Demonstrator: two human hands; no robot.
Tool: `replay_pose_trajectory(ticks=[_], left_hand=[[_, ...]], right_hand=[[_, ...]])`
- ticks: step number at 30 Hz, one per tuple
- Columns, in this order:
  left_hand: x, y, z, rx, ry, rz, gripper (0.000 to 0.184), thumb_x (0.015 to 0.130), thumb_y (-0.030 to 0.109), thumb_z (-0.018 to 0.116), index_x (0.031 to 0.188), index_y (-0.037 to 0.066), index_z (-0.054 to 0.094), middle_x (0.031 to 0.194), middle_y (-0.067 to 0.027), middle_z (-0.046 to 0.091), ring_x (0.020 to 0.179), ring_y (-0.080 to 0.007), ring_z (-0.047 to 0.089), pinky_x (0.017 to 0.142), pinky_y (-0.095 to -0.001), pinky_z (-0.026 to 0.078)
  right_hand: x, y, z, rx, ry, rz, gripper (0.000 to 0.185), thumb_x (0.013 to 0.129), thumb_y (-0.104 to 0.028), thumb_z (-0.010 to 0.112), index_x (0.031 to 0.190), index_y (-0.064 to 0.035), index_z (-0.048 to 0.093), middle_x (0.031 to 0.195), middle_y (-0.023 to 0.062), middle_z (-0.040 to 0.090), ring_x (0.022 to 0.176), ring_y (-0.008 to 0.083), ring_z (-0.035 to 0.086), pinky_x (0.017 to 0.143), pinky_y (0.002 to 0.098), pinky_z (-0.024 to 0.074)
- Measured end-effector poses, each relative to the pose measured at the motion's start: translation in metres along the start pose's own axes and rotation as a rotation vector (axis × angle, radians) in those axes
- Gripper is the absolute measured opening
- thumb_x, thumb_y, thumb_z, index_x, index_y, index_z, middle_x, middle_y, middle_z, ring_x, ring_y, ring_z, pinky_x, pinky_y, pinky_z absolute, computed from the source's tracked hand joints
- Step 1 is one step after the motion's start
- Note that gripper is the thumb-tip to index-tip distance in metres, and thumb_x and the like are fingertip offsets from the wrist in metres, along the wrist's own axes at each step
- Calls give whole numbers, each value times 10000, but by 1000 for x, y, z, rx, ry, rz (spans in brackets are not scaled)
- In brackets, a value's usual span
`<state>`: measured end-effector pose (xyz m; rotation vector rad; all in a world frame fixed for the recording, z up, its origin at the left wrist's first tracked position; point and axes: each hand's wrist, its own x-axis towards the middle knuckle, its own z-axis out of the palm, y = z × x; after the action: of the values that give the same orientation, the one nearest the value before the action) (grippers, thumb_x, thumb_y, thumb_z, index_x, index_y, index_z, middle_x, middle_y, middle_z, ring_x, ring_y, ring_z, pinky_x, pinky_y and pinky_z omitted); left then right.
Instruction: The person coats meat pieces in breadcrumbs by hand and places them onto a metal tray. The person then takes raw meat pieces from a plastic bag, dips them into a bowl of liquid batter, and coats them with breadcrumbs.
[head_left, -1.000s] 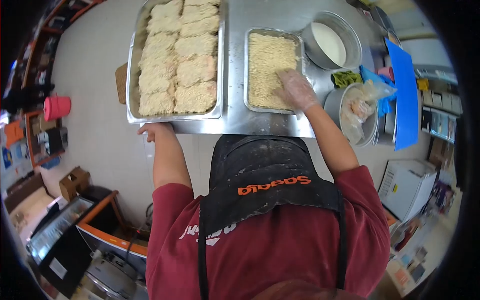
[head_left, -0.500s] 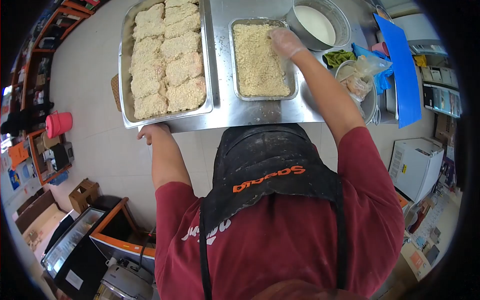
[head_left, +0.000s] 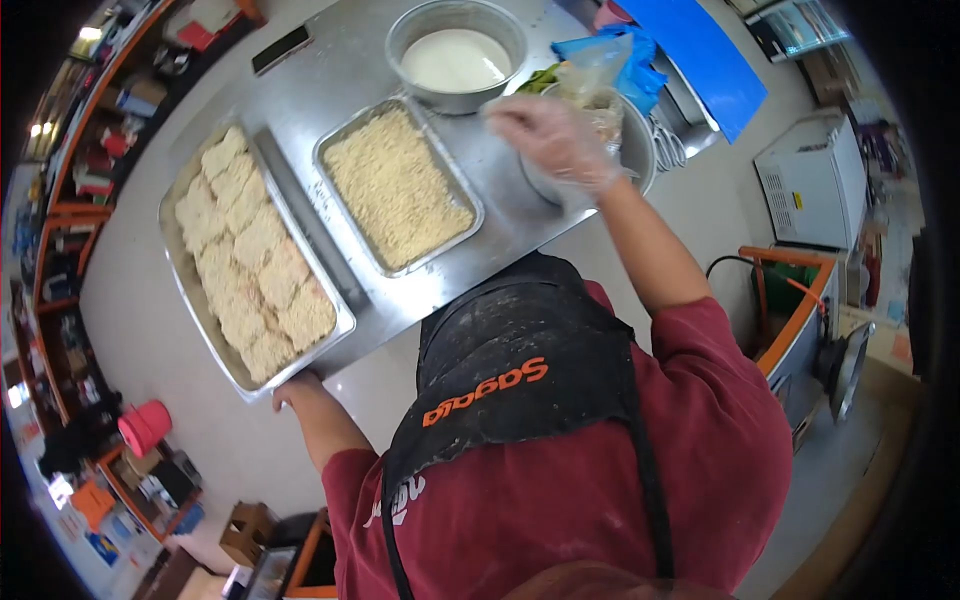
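Note:
My left hand (head_left: 297, 388) has its fingers curled at the near corner of a large metal tray (head_left: 345, 322), mostly under the rim. Several crumb-coated pieces (head_left: 240, 235) lie packed inside that tray. My right hand (head_left: 550, 142), in a clear plastic glove and slightly blurred, hovers over the near side of a metal bowl (head_left: 640, 160). Its fingers are loosely bent, and nothing shows in them. A clear plastic bag (head_left: 603, 80) partly covers that bowl's contents. Between the hands stands a smaller metal tray (head_left: 474, 213) of pale crumbs (head_left: 395, 185).
A deep metal pot (head_left: 515, 45) of white liquid stands behind the crumb tray. At the far left of the steel table (head_left: 340, 60) lies a dark phone-like slab (head_left: 282, 50). A blue board (head_left: 715, 60) and blue plastic (head_left: 640, 70) are at the right.
My right hand has left the crumb tray and moved right, over the bowl with the bag. The left hand stays at the large tray's corner. The whole view has turned.

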<state>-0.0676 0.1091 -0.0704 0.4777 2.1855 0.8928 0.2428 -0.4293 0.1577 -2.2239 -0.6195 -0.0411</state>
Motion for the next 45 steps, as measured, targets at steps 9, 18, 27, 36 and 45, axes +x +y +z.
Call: replay_pose_trajectory(ticks=[9, 18, 27, 36, 45], left_hand=[[21, -63, -70, 86, -210, 27, 872, 994, 695, 355, 1521, -1, 347, 1530, -271, 420, 1320, -438, 534, 1074, -557, 458], [19, -262, -188, 428, -681, -421, 941, 991, 726, 373, 1575, -6, 274, 1566, -311, 360, 1331, -453, 523, 1052, -577, 468], [-147, -256, -206, 1363, -1157, 602, 781, 1008, 664, 441, 1355, -31, 518, 1151, -234, 662, 957, -322, 684, 818, -451, 541], [-279, -100, -180, 1088, -1658, 610, 527, 1061, 448, 509, 1340, 9, 592, 1219, -140, 687, 1109, -233, 656, 999, -380, 485], [-513, -18, -154, 113, -2158, 1191, 933, 777, 411, 897, 1470, -16, 441, 1400, -191, 572, 1300, -297, 568, 1107, -402, 452]], right_hand=[[-32, 231, -190, -614, 459, 650, 655, 938, -613, 580, 1209, -31, 712, 1132, 226, 731, 1098, 377, 685, 955, 439, 522], [51, 346, -156, -579, 257, 697, 668, 984, -622, 468, 1255, -58, 701, 1242, 251, 683, 1186, 440, 629, 1012, 489, 478], [38, 250, -184, -404, 694, 159, 375, 1050, -339, 565, 1023, 14, 687, 965, 279, 694, 932, 477, 636, 826, 522, 486], [42, 82, -278, -329, 737, -207, 358, 1062, -345, 601, 1101, -12, 728, 935, 125, 711, 847, 237, 633, 788, 367, 498], [2, -113, -237, 267, 372, 204, 513, 1019, -372, 657, 1342, 26, 639, 1249, 174, 682, 1124, 238, 665, 995, 359, 518]])
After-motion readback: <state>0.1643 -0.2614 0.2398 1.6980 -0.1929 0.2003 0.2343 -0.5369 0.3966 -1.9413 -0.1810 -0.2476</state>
